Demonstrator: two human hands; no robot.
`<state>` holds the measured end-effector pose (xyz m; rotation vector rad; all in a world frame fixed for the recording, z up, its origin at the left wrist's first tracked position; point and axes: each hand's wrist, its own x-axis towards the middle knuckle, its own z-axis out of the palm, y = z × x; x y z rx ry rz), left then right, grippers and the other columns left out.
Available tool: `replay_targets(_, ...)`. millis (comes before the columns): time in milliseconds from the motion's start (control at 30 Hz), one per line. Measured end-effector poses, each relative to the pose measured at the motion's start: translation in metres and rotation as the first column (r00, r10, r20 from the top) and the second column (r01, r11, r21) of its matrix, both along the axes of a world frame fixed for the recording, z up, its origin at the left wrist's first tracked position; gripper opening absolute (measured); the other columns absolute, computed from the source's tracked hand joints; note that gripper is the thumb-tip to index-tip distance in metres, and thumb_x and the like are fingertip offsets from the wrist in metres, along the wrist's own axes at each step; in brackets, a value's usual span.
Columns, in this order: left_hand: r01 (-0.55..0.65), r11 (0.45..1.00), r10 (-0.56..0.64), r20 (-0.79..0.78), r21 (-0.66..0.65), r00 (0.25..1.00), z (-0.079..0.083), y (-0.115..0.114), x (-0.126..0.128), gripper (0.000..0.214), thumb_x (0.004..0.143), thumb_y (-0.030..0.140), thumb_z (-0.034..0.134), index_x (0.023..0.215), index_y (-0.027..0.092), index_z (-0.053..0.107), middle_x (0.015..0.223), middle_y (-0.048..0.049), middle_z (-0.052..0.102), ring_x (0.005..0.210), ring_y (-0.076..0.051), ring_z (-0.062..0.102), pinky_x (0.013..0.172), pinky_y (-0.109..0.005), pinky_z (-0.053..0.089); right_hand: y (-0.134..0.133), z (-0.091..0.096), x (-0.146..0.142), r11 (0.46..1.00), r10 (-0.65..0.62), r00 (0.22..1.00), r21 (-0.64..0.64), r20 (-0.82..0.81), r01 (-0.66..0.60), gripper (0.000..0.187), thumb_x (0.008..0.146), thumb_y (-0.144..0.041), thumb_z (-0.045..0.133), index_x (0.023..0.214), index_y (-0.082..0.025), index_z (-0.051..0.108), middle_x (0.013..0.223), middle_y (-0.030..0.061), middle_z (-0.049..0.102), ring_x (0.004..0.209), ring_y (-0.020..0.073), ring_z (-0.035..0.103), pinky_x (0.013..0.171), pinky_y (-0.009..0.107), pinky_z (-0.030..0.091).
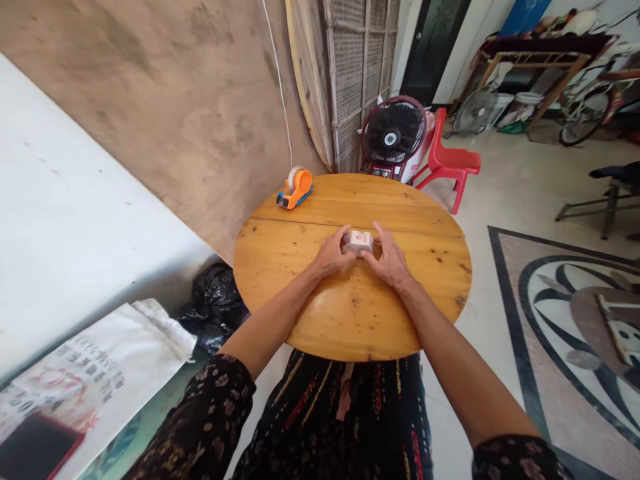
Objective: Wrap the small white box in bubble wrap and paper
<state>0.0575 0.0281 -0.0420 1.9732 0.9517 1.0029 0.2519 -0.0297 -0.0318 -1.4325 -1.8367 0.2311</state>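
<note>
Wooden table (355,313) stood in front, red chair (453,157) just past its far right edge. Orange tape dispenser (301,189) sat at the far left edge. Left hand (331,255) was grasping the left end of a small wrapped packet (359,241); right hand (391,261) curled by its right end, couldn't tell if gripping. Packet was between the hands, near table centre.

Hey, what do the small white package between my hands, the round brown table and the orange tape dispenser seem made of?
The small white package: perhaps clear plastic, by its translucent-looking sides; blur leaves it open. The round brown table: wood, likely varnished, with knots and sheen. The orange tape dispenser: likely smooth plastic, being evenly bright.
</note>
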Motion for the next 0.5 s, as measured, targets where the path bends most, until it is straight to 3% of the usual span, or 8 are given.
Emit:
replay_targets(100,0.057,0.998,-0.056,0.024,-0.040,0.998,0.001,0.004,-0.005,0.084,0.072,0.026,0.071,0.149,0.011,0.041,0.151,-0.0185,0.048,0.138,-0.036,0.048,0.117,-0.050,0.038,0.002,-0.002,0.004,1.000,-0.005,0.996,-0.018,-0.092,0.003,0.087,0.081,-0.042,0.064,0.157,-0.020,0.026,0.155,0.0181,0.041,0.121,0.0347,0.061,0.106,0.055,0.047)
replay_targets(233,0.110,0.993,-0.108,0.056,-0.040,0.993,0.007,0.004,-0.006,0.079,0.073,0.027,0.069,0.147,0.014,0.044,0.151,-0.0159,0.049,0.137,-0.033,0.049,0.117,-0.047,0.039,0.003,-0.002,0.001,0.999,0.007,0.999,-0.031,-0.035,-0.008,0.077,0.082,-0.041,0.062,0.152,-0.020,0.037,0.150,0.0165,0.050,0.126,0.0360,0.058,0.106,0.059,0.045)
replay_targets(367,0.117,0.990,-0.114,0.033,-0.082,0.993,0.021,-0.006,-0.007,0.059,0.073,0.023,0.067,0.131,0.014,0.056,0.129,-0.0121,0.065,0.118,-0.025,0.061,0.106,-0.040,0.047,-0.004,0.003,-0.005,0.998,0.066,0.998,-0.019,-0.009,-0.066,0.056,0.087,-0.036,0.058,0.140,-0.021,0.053,0.138,0.0138,0.062,0.126,0.0335,0.059,0.106,0.056,0.045)
replay_targets(500,0.082,0.991,-0.091,-0.084,-0.102,0.992,0.039,-0.019,-0.017,0.041,0.071,0.024,0.070,0.110,0.017,0.062,0.103,-0.0037,0.069,0.091,-0.018,0.062,0.085,-0.031,0.051,-0.013,0.008,-0.011,0.993,0.118,0.993,-0.017,0.012,-0.118,0.051,0.088,-0.035,0.060,0.136,-0.021,0.057,0.134,0.0125,0.065,0.121,0.0316,0.062,0.102,0.052,0.049)
